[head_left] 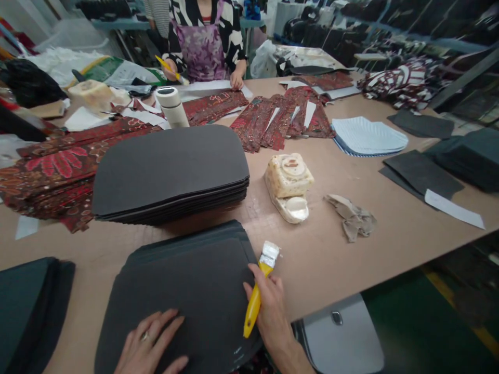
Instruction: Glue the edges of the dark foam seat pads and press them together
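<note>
My left hand [152,343] lies with fingers spread on the top sheet of a low stack of dark rounded panels [183,291] at the table's near edge. At that stack's right edge, my right hand [268,301] holds a paintbrush [254,309] with a yellow handle. The brush's bristles are coated white and point away from me, over the tabletop. A few whitish smears show near the panel's lower right corner. Behind this stack stands a taller pile of similar dark grey panels [171,163]. A cream-coloured tub [290,176], crusted with what looks like glue, sits right of that pile.
A crumpled rag [353,218] lies right of the tub. Patterned red fabric pieces [273,119], a white flask [171,106] and light blue sheets [368,136] are farther back. More dark panels [31,311] lie at left. Across the brown table [327,275], a person [205,47] holds another yellow brush.
</note>
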The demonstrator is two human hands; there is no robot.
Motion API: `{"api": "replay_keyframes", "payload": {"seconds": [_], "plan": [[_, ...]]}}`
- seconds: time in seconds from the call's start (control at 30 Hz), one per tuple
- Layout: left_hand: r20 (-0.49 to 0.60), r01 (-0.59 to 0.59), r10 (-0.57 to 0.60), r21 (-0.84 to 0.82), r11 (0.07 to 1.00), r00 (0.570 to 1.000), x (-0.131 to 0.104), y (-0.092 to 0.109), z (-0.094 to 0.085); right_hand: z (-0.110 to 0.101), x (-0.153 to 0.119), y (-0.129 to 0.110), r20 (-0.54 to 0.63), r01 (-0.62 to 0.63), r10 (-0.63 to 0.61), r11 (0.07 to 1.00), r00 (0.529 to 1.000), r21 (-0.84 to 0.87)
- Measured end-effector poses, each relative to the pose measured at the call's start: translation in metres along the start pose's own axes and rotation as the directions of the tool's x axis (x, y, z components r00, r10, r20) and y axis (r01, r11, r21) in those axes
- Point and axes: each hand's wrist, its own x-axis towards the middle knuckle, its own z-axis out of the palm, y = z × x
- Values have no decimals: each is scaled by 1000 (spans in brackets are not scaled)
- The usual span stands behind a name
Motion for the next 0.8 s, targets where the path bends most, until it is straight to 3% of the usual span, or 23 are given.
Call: {"api": "replay_keyframes", "payload": {"seconds": [0.13,0.2,0.27,0.43,0.8], "plan": [[-241,-57,27,-119,991,970,86,-3,-12,2,5,-1,-75,2,-5,999,997,-41],[-204,-66,30,-169,983,978,122,-3,-11,3,7,-2,-95,7,-13,998,995,-66],[-136,-63,36,-200,978,990,143,-3,-6,5,8,-2,-106,1,-10,997,994,-83],[-54,-34,23,-200,979,998,146,-6,1,8,9,-1,-147,-6,-14,991,989,-136],[-72,-94,85,-145,985,994,145,-10,5,3,16,-2,-163,-12,-7,993,987,-117]]}}
